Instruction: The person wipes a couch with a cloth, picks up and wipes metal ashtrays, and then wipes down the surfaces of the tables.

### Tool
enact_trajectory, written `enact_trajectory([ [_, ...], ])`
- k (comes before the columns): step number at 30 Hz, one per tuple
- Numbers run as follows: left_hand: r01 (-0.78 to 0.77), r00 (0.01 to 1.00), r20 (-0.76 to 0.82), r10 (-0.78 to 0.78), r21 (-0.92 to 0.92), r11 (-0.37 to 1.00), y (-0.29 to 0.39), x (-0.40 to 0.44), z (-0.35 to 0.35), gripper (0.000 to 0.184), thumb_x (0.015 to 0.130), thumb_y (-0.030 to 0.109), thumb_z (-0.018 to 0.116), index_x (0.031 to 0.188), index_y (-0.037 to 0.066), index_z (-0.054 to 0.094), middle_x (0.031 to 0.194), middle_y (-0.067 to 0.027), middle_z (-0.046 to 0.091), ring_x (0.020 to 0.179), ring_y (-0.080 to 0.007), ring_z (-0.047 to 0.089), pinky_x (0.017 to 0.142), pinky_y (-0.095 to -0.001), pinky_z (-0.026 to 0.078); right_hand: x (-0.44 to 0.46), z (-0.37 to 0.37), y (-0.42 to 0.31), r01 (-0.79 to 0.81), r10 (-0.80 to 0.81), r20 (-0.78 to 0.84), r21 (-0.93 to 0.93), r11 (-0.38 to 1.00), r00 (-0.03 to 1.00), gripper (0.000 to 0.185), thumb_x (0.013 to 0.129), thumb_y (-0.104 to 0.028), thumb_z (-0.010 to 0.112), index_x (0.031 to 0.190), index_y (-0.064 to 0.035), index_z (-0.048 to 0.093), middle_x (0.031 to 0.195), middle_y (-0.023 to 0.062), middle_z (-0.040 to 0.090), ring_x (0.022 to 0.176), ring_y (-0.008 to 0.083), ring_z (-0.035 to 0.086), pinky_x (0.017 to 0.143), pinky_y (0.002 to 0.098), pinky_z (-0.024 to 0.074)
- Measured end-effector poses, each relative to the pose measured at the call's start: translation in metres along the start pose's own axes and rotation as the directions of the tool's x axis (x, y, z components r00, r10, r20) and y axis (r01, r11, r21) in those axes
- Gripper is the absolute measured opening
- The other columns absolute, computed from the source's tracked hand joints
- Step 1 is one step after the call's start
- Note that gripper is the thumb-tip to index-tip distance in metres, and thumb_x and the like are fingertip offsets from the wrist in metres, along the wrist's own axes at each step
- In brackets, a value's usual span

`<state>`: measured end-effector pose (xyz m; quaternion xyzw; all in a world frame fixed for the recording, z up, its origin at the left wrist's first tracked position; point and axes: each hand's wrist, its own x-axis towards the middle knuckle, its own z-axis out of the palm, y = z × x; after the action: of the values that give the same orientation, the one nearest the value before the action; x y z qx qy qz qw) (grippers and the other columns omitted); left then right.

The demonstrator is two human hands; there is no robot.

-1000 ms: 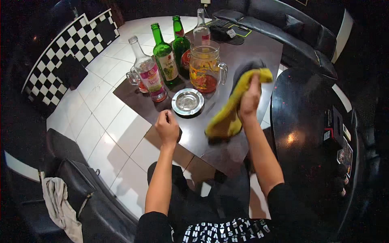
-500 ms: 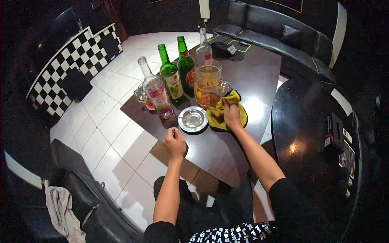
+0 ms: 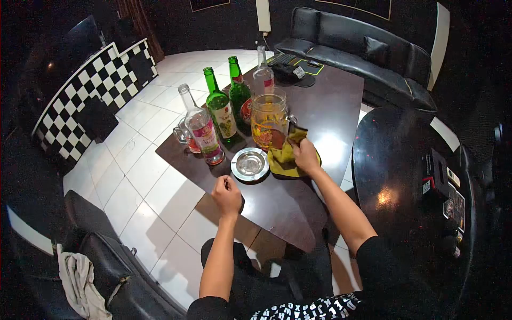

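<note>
My right hand (image 3: pixel 305 157) is closed on a yellow-green cleaning cloth (image 3: pixel 285 166), part bunched in the fingers, part lying on the dark table (image 3: pixel 277 205). Just left of the cloth sits a round metal ashtray (image 3: pixel 249 165). A large glass mug (image 3: pixel 268 124) with yellow patterning stands right behind, its handle close to the cloth. My left hand (image 3: pixel 226 196) is curled into a loose fist at the table's near left edge; nothing shows in it. Nearest to it is a clear bottle (image 3: pixel 204 133) with a pink label.
Two green bottles, one pale-labelled (image 3: pixel 221 109) and one red-labelled (image 3: pixel 240 93), stand behind the ashtray. Behind them are another clear bottle (image 3: pixel 263 74) and a black cap (image 3: pixel 293 74). A small glass mug (image 3: pixel 186 140) is far left. A dark rounded table (image 3: pixel 394 165) stands at the right.
My right hand has moved slightly down in view, and the cloth's upper part is folded differently. My left hand stays curled in nearly the same place. The whole view has shifted a little.
</note>
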<state>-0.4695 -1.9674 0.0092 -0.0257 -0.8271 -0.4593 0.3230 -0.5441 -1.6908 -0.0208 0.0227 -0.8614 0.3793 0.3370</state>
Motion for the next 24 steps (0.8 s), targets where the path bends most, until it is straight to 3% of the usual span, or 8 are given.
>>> enact_trajectory([
  [4, -0.009, 1.0, -0.002, 0.009, -0.007, 1.0, 0.004, 0.001, -0.002, 0.015, 0.087, 0.01, 0.054, 0.082, -0.002, 0.06, 0.068, -0.0161, 0.06, 0.06, -0.0288, 0.061, 0.056, -0.0387, 0.046, -0.022, -0.053, -0.013, -0.139, 0.141, 0.009, 0.252, 0.958, 0.99, 0.033, 0.071, 0.0, 0.043, 0.101, 0.0066, 0.056, 0.093, 0.0283, 0.062, 0.089, 0.0452, 0.058, 0.082, 0.0459, 0.0458],
  [7, -0.019, 1.0, -0.024, 0.019, 0.014, 1.0, -0.002, 0.002, 0.001, 0.013, 0.086, 0.011, 0.057, 0.08, 0.0, 0.061, 0.063, -0.0128, 0.059, 0.056, -0.0239, 0.058, 0.055, -0.0356, 0.045, -0.026, -0.119, -0.043, -0.449, 0.558, -0.108, 0.48, 0.754, 0.822, 0.034, 0.093, -0.026, 0.053, 0.105, 0.0063, 0.058, 0.099, 0.014, 0.063, 0.092, 0.0235, 0.059, 0.084, 0.0383, 0.0461],
  [10, -0.026, 0.999, -0.026, 0.026, 0.004, 1.0, -0.004, 0.002, 0.003, 0.016, 0.087, 0.012, 0.055, 0.081, -0.001, 0.062, 0.064, -0.0134, 0.06, 0.055, -0.0247, 0.057, 0.055, -0.0358, 0.044, -0.023, -0.177, -0.075, 0.016, 0.407, -0.215, 0.898, 0.44, 0.888, 0.039, 0.099, -0.037, 0.043, 0.119, -0.005, 0.053, 0.113, 0.0078, 0.059, 0.104, 0.0201, 0.056, 0.095, 0.0358, 0.0422],
  [13, 0.005, 1.0, 0.004, -0.005, 0.039, 0.999, 0.001, 0.002, 0.0, 0.019, 0.087, 0.014, 0.054, 0.083, -0.002, 0.063, 0.069, -0.0139, 0.063, 0.06, -0.0249, 0.06, 0.059, -0.0341, 0.046, -0.014, -0.199, -0.064, 0.029, 0.352, -0.21, 0.89, 0.456, 0.912, 0.045, 0.101, -0.039, 0.032, 0.127, -0.0059, 0.049, 0.109, 0.0068, 0.06, 0.1, 0.0196, 0.057, 0.092, 0.035, 0.0443],
  [16, 0.069, 0.998, 0.012, -0.07, 0.057, 0.996, 0.001, 0.001, 0.0, 0.019, 0.087, 0.015, 0.055, 0.085, -0.001, 0.065, 0.073, -0.0134, 0.064, 0.065, -0.0245, 0.061, 0.062, -0.034, 0.047, -0.002, -0.181, -0.006, -0.492, 0.512, 0.039, 0.346, 0.799, 0.858, 0.055, 0.099, -0.043, 0.028, 0.139, -0.0057, 0.035, 0.117, 0.0103, 0.052, 0.103, 0.0225, 0.049, 0.094, 0.0367, 0.039],
  [19, 0.045, 0.999, -0.016, -0.044, 0.048, 0.998, 0.001, 0.001, 0.001, 0.019, 0.087, 0.016, 0.055, 0.086, 0.0, 0.065, 0.072, -0.0129, 0.064, 0.064, -0.0241, 0.061, 0.062, -0.035, 0.047, 0.01, -0.123, 0.017, -0.225, 0.474, 0.364, -0.551, 0.803, 0.802, 0.068, 0.093, -0.058, 0.027, 0.145, -0.015, 0.024, 0.139, 0.0147, 0.027, 0.127, 0.0297, 0.024, 0.106, 0.0452, 0.0206],
  [21, 0.071, 0.997, -0.024, -0.069, 0.058, 0.996, 0.002, 0.0, 0.0, 0.019, 0.087, 0.016, 0.055, 0.088, -0.001, 0.065, 0.077, -0.0139, 0.065, 0.068, -0.0255, 0.062, 0.065, -0.0354, 0.048, 0.01, -0.094, 0.013, -0.111, 0.485, 0.358, -0.704, 0.702, 0.798, 0.077, 0.088, -0.067, 0.026, 0.149, -0.0212, 0.016, 0.154, 0.0177, 0.01, 0.143, 0.0345, 0.007, 0.114, 0.0509, 0.0084],
  [24, -0.011, 0.987, -0.162, 0.014, 0.024, 1.0, -0.001, -0.003, 0.003, 0.02, 0.088, 0.016, 0.055, 0.093, -0.001, 0.064, 0.085, -0.015, 0.065, 0.077, -0.0283, 0.062, 0.072, -0.0364, 0.048, 0.0, -0.079, 0.003, -0.043, 0.404, 0.366, -0.694, 0.719, 0.838, 0.073, 0.091, -0.063, 0.025, 0.149, -0.0196, 0.019, 0.154, 0.0167, 0.013, 0.142, 0.0338, 0.011, 0.114, 0.051, 0.0095],
])
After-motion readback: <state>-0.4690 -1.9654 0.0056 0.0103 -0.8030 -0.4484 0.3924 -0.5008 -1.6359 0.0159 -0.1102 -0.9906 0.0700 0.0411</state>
